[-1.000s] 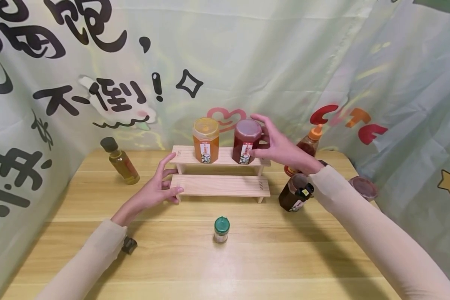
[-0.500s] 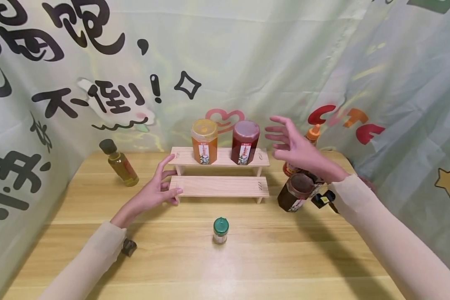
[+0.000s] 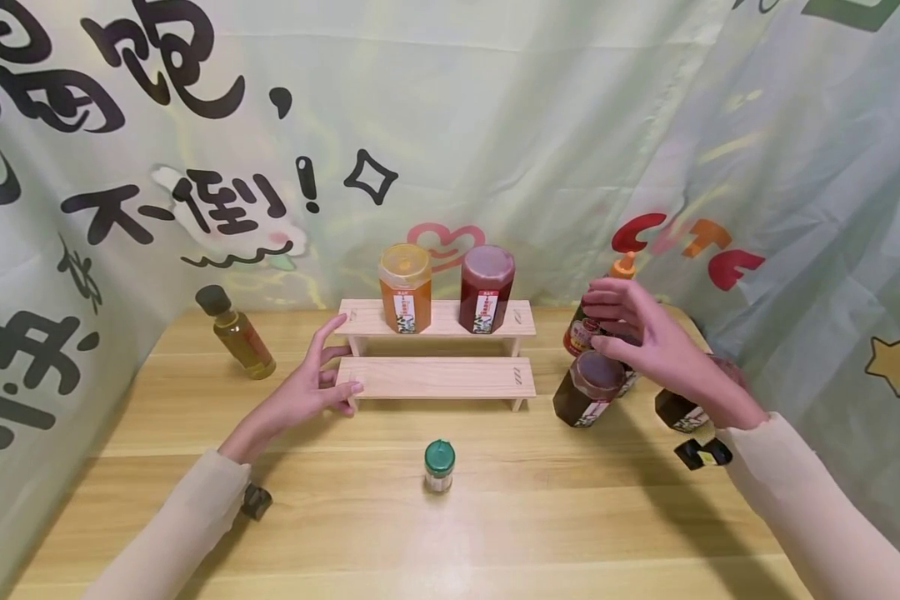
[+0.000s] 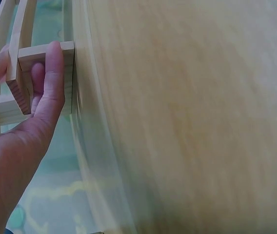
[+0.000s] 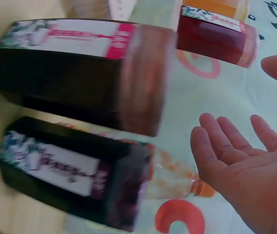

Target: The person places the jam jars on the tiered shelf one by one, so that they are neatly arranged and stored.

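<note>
Nearest the viewer, a small green-capped shaker stands upright on the wooden table, well apart from both hands. A small dark clip sits under each sleeve; what they are cannot be made out.

Left hand: fingers straight, resting against the left end of the two-step wooden rack. The left wrist view shows the fingertips pressed on the rack's end post, nothing gripped; the table there is smeared by blur. The rack's long axis runs left to right across the table, steps facing the viewer.

Right hand: spread and relaxed, holding nothing, hovering just above the dark jar with a brown lid. That jar stands upright on the table just right of the rack. A second dark jar lies largely hidden behind the wrist. In the right wrist view both jars are blurred and their labels unreadable.

Behind the hand, an orange-capped sauce bottle, its lower body covered by fingers.

Rack's upper step: orange honey jar and dark red jar, upright, side by side.

Far left: oil bottle with a black cap, near the printed backdrop.
</note>
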The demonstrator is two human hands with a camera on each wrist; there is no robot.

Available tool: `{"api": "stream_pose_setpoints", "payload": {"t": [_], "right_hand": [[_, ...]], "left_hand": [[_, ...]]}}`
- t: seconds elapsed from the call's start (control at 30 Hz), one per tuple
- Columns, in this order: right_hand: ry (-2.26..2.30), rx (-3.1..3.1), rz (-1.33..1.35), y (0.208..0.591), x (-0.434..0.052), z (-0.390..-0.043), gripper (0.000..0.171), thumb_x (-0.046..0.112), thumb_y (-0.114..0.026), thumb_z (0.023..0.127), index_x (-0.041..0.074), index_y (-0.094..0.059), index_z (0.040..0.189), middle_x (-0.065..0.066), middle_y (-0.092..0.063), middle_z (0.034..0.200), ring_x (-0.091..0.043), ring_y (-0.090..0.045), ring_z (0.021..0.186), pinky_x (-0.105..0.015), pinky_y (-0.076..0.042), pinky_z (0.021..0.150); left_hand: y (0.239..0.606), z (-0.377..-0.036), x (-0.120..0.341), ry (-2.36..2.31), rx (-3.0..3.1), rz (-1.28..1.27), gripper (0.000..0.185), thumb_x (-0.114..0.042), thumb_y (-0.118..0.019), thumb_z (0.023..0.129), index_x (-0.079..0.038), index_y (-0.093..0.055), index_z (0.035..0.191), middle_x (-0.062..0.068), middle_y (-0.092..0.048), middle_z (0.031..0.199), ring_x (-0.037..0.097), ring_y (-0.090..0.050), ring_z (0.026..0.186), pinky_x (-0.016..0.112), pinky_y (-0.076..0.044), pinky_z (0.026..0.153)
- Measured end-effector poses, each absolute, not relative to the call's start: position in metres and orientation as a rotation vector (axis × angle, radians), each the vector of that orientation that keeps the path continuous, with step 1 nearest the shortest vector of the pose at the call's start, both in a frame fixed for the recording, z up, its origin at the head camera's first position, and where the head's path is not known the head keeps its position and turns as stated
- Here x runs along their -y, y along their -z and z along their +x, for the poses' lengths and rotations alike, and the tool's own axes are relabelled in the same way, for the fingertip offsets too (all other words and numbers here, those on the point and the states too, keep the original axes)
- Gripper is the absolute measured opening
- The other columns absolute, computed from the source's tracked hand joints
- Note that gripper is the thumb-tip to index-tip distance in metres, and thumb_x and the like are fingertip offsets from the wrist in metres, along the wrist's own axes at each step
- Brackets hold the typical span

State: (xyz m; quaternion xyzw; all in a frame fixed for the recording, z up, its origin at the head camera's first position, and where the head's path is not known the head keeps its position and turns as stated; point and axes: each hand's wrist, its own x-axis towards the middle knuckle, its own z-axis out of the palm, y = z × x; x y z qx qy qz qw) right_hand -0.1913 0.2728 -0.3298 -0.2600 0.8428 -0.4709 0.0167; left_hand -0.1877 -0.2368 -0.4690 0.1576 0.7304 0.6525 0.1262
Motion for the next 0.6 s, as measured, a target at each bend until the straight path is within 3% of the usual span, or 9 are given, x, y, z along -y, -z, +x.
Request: {"api": "stream_pose_setpoints", "payload": {"t": [0.27,0.47,0.6], "right_hand": [[1.483,-2.630,-0.750,0.352,-0.291,-0.171,0.062,0.000,-0.070,0.105,0.006,-0.041,0.160,-0.022,-0.050,0.156,-0.011,-0.059,0.134,-0.017,-0.052,0.107],[1.400,-2.621,-0.730,0.367,-0.293,-0.165,0.072,0.003,-0.078,0.101,0.004,-0.038,0.160,-0.023,-0.051,0.155,-0.034,-0.058,0.136,-0.013,-0.053,0.100],[1.309,-2.645,-0.707,0.378,-0.297,-0.160,0.082,0.006,-0.084,0.097,0.005,-0.035,0.163,-0.021,-0.050,0.156,-0.039,-0.059,0.133,-0.016,-0.054,0.097]], "left_hand": [[0.470,-0.188,0.238,-1.901,-2.124,0.464,0.113,0.006,-0.073,0.103,-0.048,-0.002,0.172,0.034,-0.022,0.167,0.047,-0.073,0.087,0.058,-0.069,0.072],[0.468,-0.187,0.238,-1.894,-2.140,0.450,0.114,0.007,-0.073,0.102,-0.049,-0.002,0.172,0.034,-0.023,0.167,0.045,-0.073,0.088,0.057,-0.069,0.072],[0.468,-0.187,0.237,-1.894,-2.133,0.456,0.113,0.006,-0.073,0.102,-0.049,-0.002,0.172,0.034,-0.020,0.168,0.048,-0.072,0.092,0.057,-0.069,0.073]]}}
